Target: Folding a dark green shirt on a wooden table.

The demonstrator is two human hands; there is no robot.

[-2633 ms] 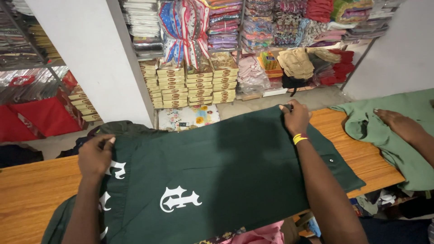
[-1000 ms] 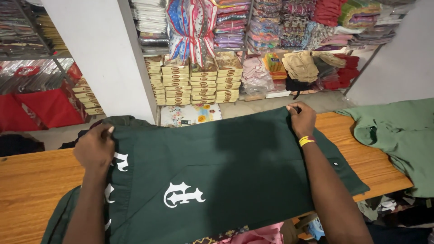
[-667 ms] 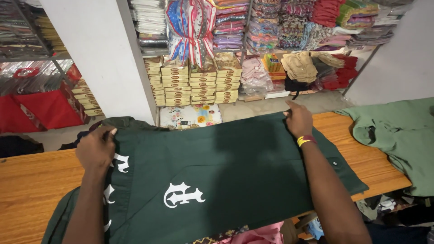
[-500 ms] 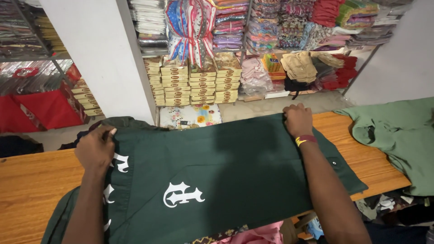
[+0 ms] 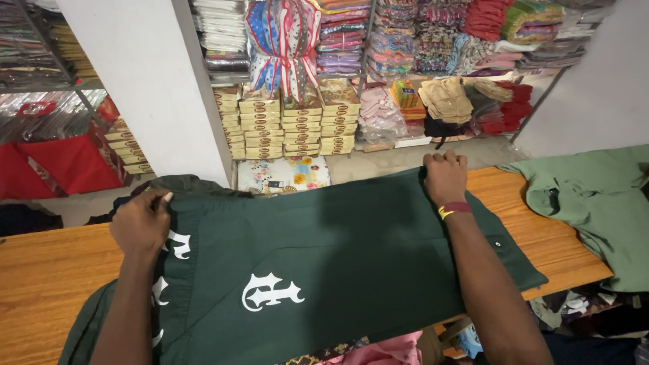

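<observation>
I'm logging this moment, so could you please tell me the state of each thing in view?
Dark green garment: spread flat on the wooden table, white emblem up.
Left hand: gripping its far left edge.
Right hand: pressing on its far right edge.
Light green shirt: crumpled, untouched.

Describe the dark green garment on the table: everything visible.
The dark green garment lies spread flat across the wooden table, and its near edge hangs over the table's front. It looks like soft, matte woven or knit fabric, mostly smooth, with a faint seam running across it. A white ornate emblem sits near the middle, and more white lettering runs beside the left arm. A small round fastener shows near the right corner. The left hand grips its far left edge; the right hand presses its far right edge.
</observation>
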